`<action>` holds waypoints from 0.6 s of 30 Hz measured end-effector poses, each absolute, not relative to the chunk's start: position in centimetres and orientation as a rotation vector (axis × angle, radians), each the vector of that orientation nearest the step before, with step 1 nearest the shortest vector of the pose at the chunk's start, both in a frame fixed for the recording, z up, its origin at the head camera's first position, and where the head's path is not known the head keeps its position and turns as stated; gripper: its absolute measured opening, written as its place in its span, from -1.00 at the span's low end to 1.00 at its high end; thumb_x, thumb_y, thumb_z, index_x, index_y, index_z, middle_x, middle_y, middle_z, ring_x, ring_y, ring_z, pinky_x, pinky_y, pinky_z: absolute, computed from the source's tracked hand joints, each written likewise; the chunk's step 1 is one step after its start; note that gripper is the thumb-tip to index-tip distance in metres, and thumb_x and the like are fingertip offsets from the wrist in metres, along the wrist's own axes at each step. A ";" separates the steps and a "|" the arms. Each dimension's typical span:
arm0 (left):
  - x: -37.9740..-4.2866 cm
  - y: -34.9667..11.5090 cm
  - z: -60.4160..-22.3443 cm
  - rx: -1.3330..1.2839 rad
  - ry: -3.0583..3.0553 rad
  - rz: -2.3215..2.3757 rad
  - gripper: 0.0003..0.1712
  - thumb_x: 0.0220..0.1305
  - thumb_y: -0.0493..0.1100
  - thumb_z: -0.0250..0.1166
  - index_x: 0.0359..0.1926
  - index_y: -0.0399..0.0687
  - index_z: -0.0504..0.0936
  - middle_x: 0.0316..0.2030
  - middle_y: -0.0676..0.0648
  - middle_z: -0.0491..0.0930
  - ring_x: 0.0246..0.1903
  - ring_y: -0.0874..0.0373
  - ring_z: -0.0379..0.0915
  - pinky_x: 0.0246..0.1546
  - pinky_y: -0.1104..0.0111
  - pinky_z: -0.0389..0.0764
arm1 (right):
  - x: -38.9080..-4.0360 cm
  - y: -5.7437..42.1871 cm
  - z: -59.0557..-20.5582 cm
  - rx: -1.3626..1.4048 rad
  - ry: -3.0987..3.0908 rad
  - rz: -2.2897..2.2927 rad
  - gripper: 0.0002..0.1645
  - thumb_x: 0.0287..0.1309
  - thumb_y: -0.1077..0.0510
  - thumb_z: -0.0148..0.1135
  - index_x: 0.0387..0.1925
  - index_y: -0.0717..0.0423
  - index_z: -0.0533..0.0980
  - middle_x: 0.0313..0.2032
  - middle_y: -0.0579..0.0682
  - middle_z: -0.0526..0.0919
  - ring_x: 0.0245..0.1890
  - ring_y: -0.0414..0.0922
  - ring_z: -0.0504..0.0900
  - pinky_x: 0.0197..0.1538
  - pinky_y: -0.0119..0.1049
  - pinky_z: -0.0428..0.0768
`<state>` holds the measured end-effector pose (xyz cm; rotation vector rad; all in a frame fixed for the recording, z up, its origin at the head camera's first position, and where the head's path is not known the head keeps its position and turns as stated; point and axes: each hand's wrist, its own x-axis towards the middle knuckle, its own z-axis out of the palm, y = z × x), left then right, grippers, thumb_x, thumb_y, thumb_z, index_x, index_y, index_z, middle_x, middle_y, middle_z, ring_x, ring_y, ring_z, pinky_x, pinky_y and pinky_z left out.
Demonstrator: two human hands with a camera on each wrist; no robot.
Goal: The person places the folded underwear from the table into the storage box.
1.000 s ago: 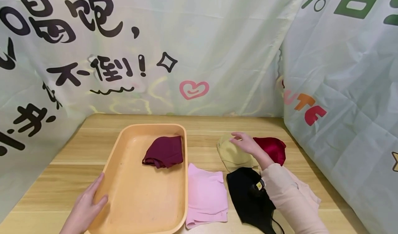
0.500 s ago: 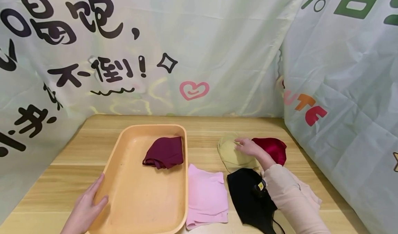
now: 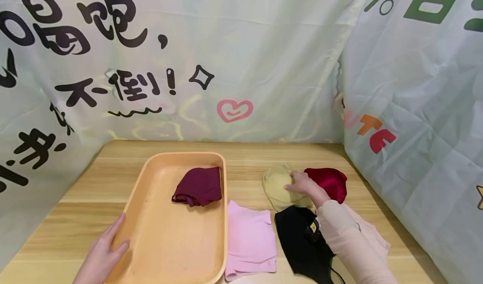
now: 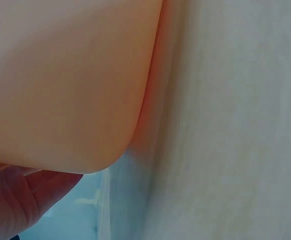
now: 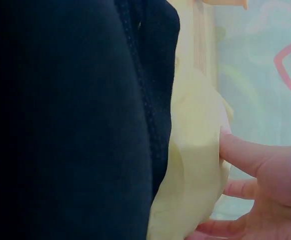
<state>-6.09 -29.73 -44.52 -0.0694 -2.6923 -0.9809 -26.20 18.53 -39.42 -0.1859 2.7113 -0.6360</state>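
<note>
My left hand holds the left rim of an orange plastic tray, with the thumb inside and the fingers outside. In the left wrist view, the thumb shows at the rim, below the tray's outer wall. A dark maroon folded garment lies in the tray's far right part. To the right, my right hand grips a pale yellow garment, apparently a folded bra. The right wrist view shows the thumb on the yellow bra's near side; the fingertips are hidden behind it.
A pink folded garment lies against the tray's right side. A black garment with a thin strap lies under my right forearm. Beyond are a shiny red garment and a pale pink one. Printed curtains bound the wooden table.
My right hand has come down from above the yellow bra and slightly right, and its thumb and fingers have closed onto the fabric. The left hand stays on the tray.
</note>
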 end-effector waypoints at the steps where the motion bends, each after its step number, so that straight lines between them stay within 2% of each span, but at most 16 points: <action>1: -6.1 -29.7 -44.6 -0.071 -2.687 -0.976 -0.14 0.05 -0.36 0.24 0.35 -0.29 0.04 0.17 -0.54 0.18 0.04 -0.55 0.13 0.10 -0.22 0.07 | -26.2 18.6 -39.4 -0.173 2.704 -0.639 -0.29 0.16 0.08 0.14 0.17 0.47 0.15 0.16 0.56 0.13 0.22 0.43 0.00 0.17 0.23 0.20; 4: -6.0 -29.7 -44.6 -0.071 -2.679 -0.961 -0.15 0.05 -0.36 0.24 0.35 -0.28 0.05 0.16 -0.53 0.20 0.04 -0.55 0.14 0.11 -0.21 0.06 | -26.1 18.6 -39.5 -0.145 2.683 -0.664 -0.29 0.16 0.07 0.14 0.17 0.45 0.14 0.17 0.57 0.10 0.23 0.44 -0.03 0.18 0.21 0.21; 6: -6.0 -29.6 -44.6 -0.073 -2.674 -0.942 -0.15 0.05 -0.36 0.24 0.35 -0.27 0.06 0.16 -0.52 0.21 0.04 -0.53 0.15 0.19 -0.11 0.03 | -26.1 18.6 -39.5 -0.141 2.680 -0.669 -0.29 0.15 0.06 0.15 0.16 0.44 0.14 0.16 0.55 0.14 0.22 0.43 0.00 0.18 0.20 0.22; 7: -5.9 -29.6 -44.7 -0.075 -2.669 -0.927 -0.16 0.04 -0.36 0.24 0.35 -0.27 0.07 0.16 -0.52 0.22 0.15 -0.41 0.10 0.28 0.02 0.01 | -26.1 18.6 -39.6 -0.138 2.678 -0.671 -0.28 0.15 0.06 0.15 0.17 0.44 0.13 0.16 0.55 0.14 0.22 0.42 0.01 0.18 0.20 0.22; 9: -5.9 -29.7 -44.7 -0.078 -2.659 -0.897 -0.16 0.04 -0.36 0.24 0.34 -0.26 0.09 0.15 -0.50 0.24 0.32 0.03 -0.06 0.34 0.43 -0.13 | -26.0 18.6 -39.6 -0.132 2.676 -0.679 -0.23 0.12 0.06 0.18 0.19 0.44 0.10 0.18 0.55 0.13 0.22 0.43 0.02 0.19 0.20 0.21; 10: -5.9 -29.7 -44.8 -0.082 -2.650 -0.882 -0.17 0.03 -0.36 0.25 0.34 -0.26 0.10 0.15 -0.49 0.25 0.31 0.29 -0.15 0.28 0.62 -0.22 | -26.0 18.6 -39.6 -0.124 2.673 -0.688 -0.19 0.11 0.06 0.20 0.22 0.44 0.07 0.19 0.55 0.11 0.23 0.43 0.01 0.20 0.21 0.19; 12: -5.9 -29.7 -44.9 -0.089 -2.635 -0.864 -0.17 0.02 -0.36 0.25 0.33 -0.26 0.12 0.14 -0.49 0.26 0.12 0.72 -0.26 0.10 0.83 -0.29 | -26.0 18.6 -39.6 -0.104 2.668 -0.700 -0.09 0.06 0.07 0.24 0.26 0.45 0.01 0.21 0.56 0.07 0.23 0.44 -0.01 0.22 0.22 0.16; 13: -5.9 -29.7 -44.9 -0.091 -2.627 -0.859 -0.17 0.01 -0.37 0.26 0.32 -0.26 0.13 0.14 -0.49 0.27 -0.01 0.84 -0.28 0.02 0.88 -0.29 | -26.0 18.6 -39.7 -0.092 2.668 -0.700 -0.05 0.04 0.08 0.26 0.27 0.46 -0.03 0.21 0.57 0.04 0.23 0.45 -0.02 0.22 0.22 0.15; 17: -6.0 -29.6 -44.8 -0.096 -2.615 -0.860 -0.18 -0.01 -0.38 0.26 0.31 -0.28 0.15 0.13 -0.49 0.28 -0.04 0.88 -0.29 0.01 0.90 -0.28 | -26.0 18.7 -39.8 -0.035 2.656 -0.704 0.06 -0.01 0.10 0.29 0.28 0.54 -0.12 0.23 0.56 0.02 0.23 0.42 0.02 0.24 0.18 0.16; 18: -6.0 -29.6 -44.7 -0.091 -2.620 -0.864 -0.18 0.00 -0.38 0.26 0.31 -0.28 0.15 0.13 -0.49 0.27 0.07 0.78 -0.25 0.01 0.90 -0.28 | -26.1 18.8 -39.9 -0.031 2.656 -0.708 0.06 -0.02 0.11 0.30 0.26 0.56 -0.12 0.23 0.55 0.04 0.23 0.40 0.06 0.24 0.16 0.18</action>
